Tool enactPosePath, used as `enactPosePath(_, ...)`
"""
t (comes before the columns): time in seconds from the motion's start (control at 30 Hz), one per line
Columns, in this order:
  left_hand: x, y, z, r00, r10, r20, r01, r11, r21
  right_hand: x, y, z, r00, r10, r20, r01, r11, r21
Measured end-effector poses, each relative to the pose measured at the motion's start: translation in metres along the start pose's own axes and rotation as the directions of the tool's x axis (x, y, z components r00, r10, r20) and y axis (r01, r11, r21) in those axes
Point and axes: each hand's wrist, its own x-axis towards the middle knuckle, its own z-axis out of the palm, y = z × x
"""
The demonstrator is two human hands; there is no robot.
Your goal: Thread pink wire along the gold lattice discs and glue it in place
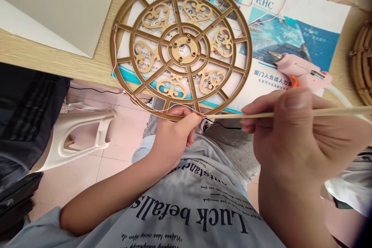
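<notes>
A round gold-brown lattice frame (132,42), with scroll ornaments between its spokes, lies on printed sheets and overhangs the table's near edge. My left hand (177,131) is closed on its near rim, thumb on top beside a thin red and white wire (114,50) that runs along the left rim. In my right hand (290,135) is a thin pale wooden stick (226,116), pinched between thumb and fingers. The stick's tip meets the rim right beside my left thumb. What lies under the tip is too small to make out.
A pink glue gun (302,70) rests on the printed sheet (328,15), right of the frame. More round brown frames (362,58) sit at the right edge. A grey-white panel (58,4) covers the table's left. Below stands a white plastic stool (62,131).
</notes>
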Motion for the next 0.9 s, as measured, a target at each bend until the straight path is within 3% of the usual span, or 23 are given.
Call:
enactPosePath(0.13, 0.000, 0.001, 0.001, 1.000, 0.004, 0.007, -0.004, 1.000, 0.005, -0.005, -0.001, 0.010, 0.996, -0.088, -0.006, 0.086, 0.988, -0.124)
enactPosePath(0.33, -0.001, 0.000, -0.001, 0.999, 0.027, 0.018, -0.027, 1.000, 0.012, -0.001, 0.003, -0.006, 0.943, -0.220, 0.251, 0.272, 0.942, -0.195)
enactPosePath(0.5, -0.002, -0.002, -0.005, 0.997, 0.023, 0.069, -0.025, 0.999, 0.023, 0.000, 0.004, -0.007, 0.888, -0.300, 0.348, 0.378, 0.908, -0.182)
enactPosePath(0.73, -0.001, -0.005, -0.012, 0.984, 0.061, 0.170, -0.055, 0.998, -0.040, -0.001, 0.015, -0.012, 0.856, -0.300, 0.421, 0.368, 0.925, -0.090)
enactPosePath(0.9, 0.001, -0.009, -0.012, 0.988, 0.050, 0.148, -0.043, 0.998, -0.056, 0.003, 0.016, -0.023, 0.815, -0.271, 0.512, 0.322, 0.947, -0.012)
